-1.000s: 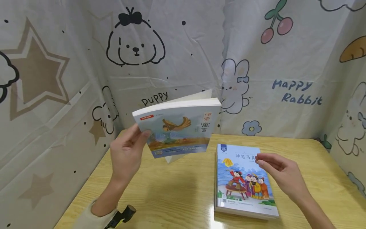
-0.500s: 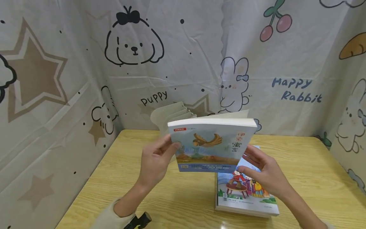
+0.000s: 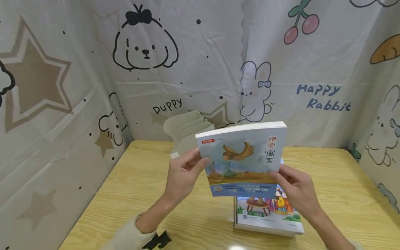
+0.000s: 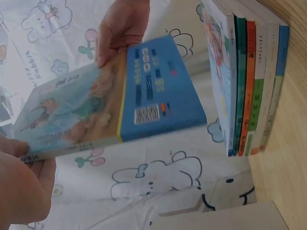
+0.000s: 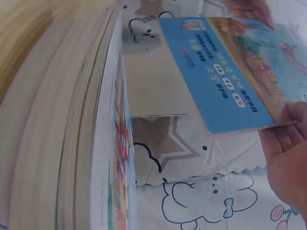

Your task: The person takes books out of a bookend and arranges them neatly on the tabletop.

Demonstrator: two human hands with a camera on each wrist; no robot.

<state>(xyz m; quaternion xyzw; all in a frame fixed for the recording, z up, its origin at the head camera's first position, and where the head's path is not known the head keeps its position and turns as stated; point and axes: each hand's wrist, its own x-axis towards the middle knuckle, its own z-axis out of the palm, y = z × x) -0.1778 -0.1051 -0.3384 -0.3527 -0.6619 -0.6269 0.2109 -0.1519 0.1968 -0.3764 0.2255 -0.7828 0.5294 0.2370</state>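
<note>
A blue picture-covered book (image 3: 240, 156) is held up, tilted, above the table. My left hand (image 3: 184, 172) pinches its left edge, with the thumb on the cover. At the opposite edge my right hand (image 3: 297, 189) grips it, thumb in front and fingers behind. In the left wrist view the book's spine (image 4: 91, 146) and blue lower band show. Below and behind it lies a stack of several books (image 3: 268, 217), the top one illustrated with figures in robes. The held book hides the upper part of that stack.
Behind the held book, at the back of the table (image 3: 125, 194), stands a cream divider rack (image 3: 184, 126) with curved panels, partly covered. Printed cloth walls (image 3: 187, 41) enclose the table at the back and both sides. A black strap (image 3: 157, 239) shows by the left sleeve.
The book has moved right and lower, uncovering the cream rack. My right hand has left its place over the stack and taken hold of the book's right edge. The loose flap no longer stands out.
</note>
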